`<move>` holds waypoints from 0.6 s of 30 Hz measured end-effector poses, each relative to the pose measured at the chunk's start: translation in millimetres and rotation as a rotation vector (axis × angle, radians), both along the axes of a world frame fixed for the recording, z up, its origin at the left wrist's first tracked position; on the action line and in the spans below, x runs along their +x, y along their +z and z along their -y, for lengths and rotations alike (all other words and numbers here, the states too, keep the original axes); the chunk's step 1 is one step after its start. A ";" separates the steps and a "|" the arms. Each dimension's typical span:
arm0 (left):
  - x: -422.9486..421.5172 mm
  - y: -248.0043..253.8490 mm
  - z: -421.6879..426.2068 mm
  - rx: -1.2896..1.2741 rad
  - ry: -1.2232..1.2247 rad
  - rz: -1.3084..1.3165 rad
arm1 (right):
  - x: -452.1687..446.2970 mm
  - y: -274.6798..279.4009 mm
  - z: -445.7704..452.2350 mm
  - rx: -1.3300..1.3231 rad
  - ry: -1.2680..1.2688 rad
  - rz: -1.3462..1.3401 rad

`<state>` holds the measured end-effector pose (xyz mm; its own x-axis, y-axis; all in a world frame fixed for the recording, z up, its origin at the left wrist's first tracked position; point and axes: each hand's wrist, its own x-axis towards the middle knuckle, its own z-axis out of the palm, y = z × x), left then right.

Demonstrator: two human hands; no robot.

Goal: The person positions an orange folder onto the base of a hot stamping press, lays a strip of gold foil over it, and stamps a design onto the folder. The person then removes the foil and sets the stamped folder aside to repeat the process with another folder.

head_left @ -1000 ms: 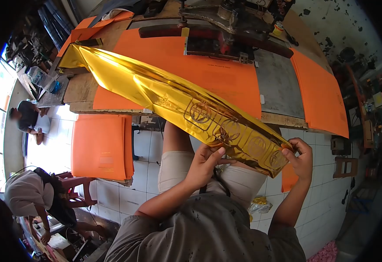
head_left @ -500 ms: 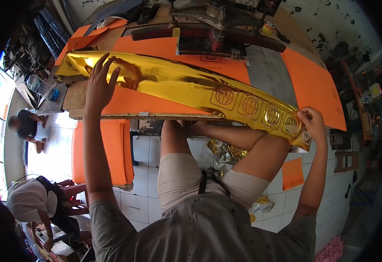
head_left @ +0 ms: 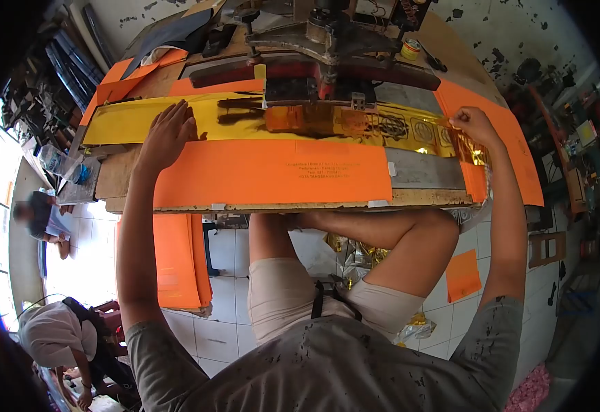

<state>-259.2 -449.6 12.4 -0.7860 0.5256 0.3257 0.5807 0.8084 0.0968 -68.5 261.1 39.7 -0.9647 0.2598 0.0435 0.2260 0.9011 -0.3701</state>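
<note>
A long strip of gold stamping foil (head_left: 128, 118) lies across the bench, its middle passing beneath the head of a press (head_left: 300, 90). Round globe-like outlines are marked on its right part. My left hand (head_left: 168, 134) rests flat on the foil left of the press, fingers stretched out. At the other end, my right hand (head_left: 477, 126) pinches the foil's crumpled right end. In front of the strip is an orange sheet (head_left: 245, 172) with small printed lines of text. The foil hides that sheet's far part.
More orange sheets lie at the right (head_left: 513, 151) and in a stack (head_left: 176, 261) below the bench's left side. A small tin (head_left: 410, 49) stands behind the press. Crumpled foil (head_left: 417, 328) litters the floor. Two people are at the left, one bending over (head_left: 60, 333).
The foil has gone from slanting over the bench's front edge to lying straight under the press head. My right hand has moved up and away with its end. The sheet's printed text is now uncovered.
</note>
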 end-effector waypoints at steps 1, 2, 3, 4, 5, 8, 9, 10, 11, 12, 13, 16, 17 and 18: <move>-3.8 0.2 -1.9 -0.001 -0.001 0.011 | -11.6 -0.7 -5.4 0.037 0.038 -0.013; -7.8 0.4 -4.2 -0.003 -0.004 0.021 | -21.8 -1.5 -11.1 -0.004 0.024 -0.008; -9.8 2.8 -6.6 -0.021 0.008 0.037 | -31.4 -1.8 -13.5 -0.045 0.009 -0.003; -10.9 5.4 -8.0 -0.040 0.019 0.054 | -38.8 -2.0 -16.3 -0.086 -0.008 0.003; -11.9 6.7 -10.0 -0.059 0.030 0.070 | -45.7 -1.9 -19.5 -0.093 -0.010 0.008; -15.4 2.1 -11.0 -0.035 0.039 0.058 | -63.5 -4.2 -30.5 -0.098 -0.003 0.023; -16.1 1.5 -11.2 -0.024 0.034 0.057 | -66.5 -3.9 -32.4 -0.093 0.004 0.028; -16.5 0.6 -11.9 -0.013 0.028 0.056 | -69.5 -5.2 -33.7 -0.089 0.012 0.031; -16.7 -0.2 -12.4 -0.001 0.022 0.057 | -72.2 -6.7 -34.4 -0.099 0.018 0.028; -15.6 0.1 -13.3 0.007 0.025 0.063 | -73.6 -8.0 -36.5 -0.109 0.022 0.026; -14.5 1.6 -14.8 0.018 0.028 0.069 | -74.9 -8.7 -39.0 -0.118 0.026 0.022; -14.9 0.9 -15.8 0.028 0.028 0.072 | -75.6 -9.4 -37.2 -0.101 0.009 0.023; -15.1 0.7 -15.1 0.026 0.027 0.070 | -75.0 -8.3 -35.3 -0.096 0.003 0.023; -15.0 0.7 -15.0 0.028 0.025 0.071 | -74.2 -7.4 -34.4 -0.092 -0.003 0.022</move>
